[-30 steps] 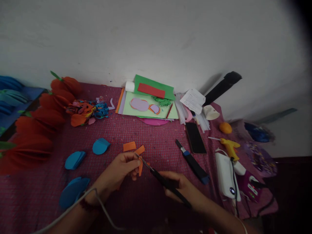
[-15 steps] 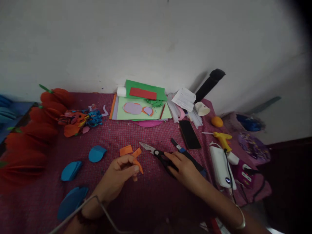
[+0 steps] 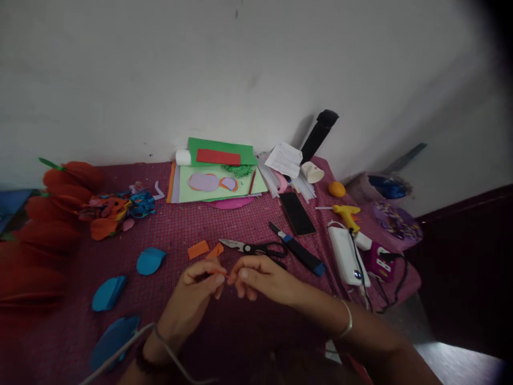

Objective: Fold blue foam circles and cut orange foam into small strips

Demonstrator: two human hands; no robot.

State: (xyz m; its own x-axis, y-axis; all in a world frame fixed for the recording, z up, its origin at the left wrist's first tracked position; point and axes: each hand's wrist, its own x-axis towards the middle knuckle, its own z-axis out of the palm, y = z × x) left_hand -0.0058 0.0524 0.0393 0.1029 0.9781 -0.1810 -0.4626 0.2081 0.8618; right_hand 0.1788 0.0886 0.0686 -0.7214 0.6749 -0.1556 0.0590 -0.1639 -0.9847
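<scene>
My left hand (image 3: 197,289) and my right hand (image 3: 260,278) meet over the maroon cloth (image 3: 180,230), fingertips pinched together on a small orange paper piece (image 3: 219,273) that is mostly hidden between them. Black-handled scissors (image 3: 256,247) lie on the cloth just beyond my right hand, untouched. Two orange paper scraps (image 3: 204,249) rest just past my left fingers.
Blue paper shapes (image 3: 150,260) lie at the left, red paper flowers (image 3: 52,214) further left. A stack of coloured sheets (image 3: 216,179) sits by the wall. A craft knife (image 3: 298,250), phone (image 3: 297,213), yellow glue gun (image 3: 347,215) and white power bank (image 3: 345,254) lie at the right.
My right hand laid the scissors down on the cloth and came back to join my left hand on the orange piece. The view shifted right.
</scene>
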